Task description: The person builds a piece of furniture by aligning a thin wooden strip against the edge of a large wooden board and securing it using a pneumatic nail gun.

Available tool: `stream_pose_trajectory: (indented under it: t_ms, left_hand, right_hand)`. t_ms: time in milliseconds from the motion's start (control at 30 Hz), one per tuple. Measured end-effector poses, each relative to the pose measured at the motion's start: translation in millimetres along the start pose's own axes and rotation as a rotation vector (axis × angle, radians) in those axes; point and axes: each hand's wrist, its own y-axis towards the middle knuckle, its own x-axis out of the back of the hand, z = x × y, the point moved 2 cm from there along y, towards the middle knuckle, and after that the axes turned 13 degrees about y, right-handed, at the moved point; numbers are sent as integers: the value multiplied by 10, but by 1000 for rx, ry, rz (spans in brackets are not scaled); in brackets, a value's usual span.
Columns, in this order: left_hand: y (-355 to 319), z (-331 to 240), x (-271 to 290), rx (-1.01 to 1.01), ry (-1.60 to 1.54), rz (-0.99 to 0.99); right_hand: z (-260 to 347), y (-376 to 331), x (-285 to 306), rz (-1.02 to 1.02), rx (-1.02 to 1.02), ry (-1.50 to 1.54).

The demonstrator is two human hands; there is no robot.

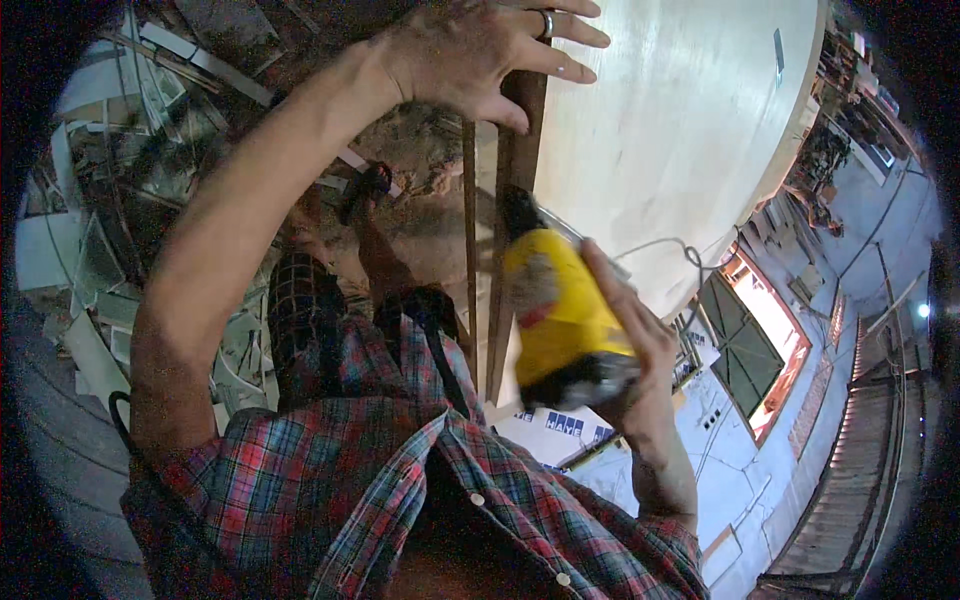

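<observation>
yellow tool (565, 300) | right grip (645, 355) wrapped around it | left grip (480, 55) splayed over panel (660, 130) | scraps (48, 252) at left

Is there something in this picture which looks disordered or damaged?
Yes: at the left, scrap pieces lie jumbled at many angles, not neatly stacked. I see no clear damage on the pale panel or the blurred yellow tool in the right hand.

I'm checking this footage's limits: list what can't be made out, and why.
Head view throughout:
Right hand: most fingers hidden behind the yellow power tool.
Tool's nose: dark and blurred, so contact with the brown wooden edge can't be confirmed.
Left hand: partly cut off by the picture's top edge.
Pale panel: upper end cut off by that same edge.
</observation>
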Motion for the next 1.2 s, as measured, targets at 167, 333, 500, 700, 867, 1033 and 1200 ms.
stream_pose_trajectory:
  t_ms: [167,333,500,700,867,1033,1200]
  left_hand:
    - [182,-41,-25,-29,-77,-77]
    - [-73,-79,14,65,-2,16]
    - [-18,-115,66,101,-1,96]
    - [-61,-120,39,91,47,81]
    - [-46,-112,28,64,49,56]
    - [-84,-55,8,39,95,84]
    - [-177,-16,-79,61,152,73]
  right_hand:
    - [-298,-296,197,-95,-191,32]
    - [-458,-190,-17,-214,-393,512]
    - [-510,-156,-19,-226,-256,381]
    - [-497,-88,-25,-247,-246,460]
    - [-644,-103,-30,-156,-146,273]
    - [-657,-58,-66,-167,-411,651]
    - [-646,-34,-124,-270,-228,588]
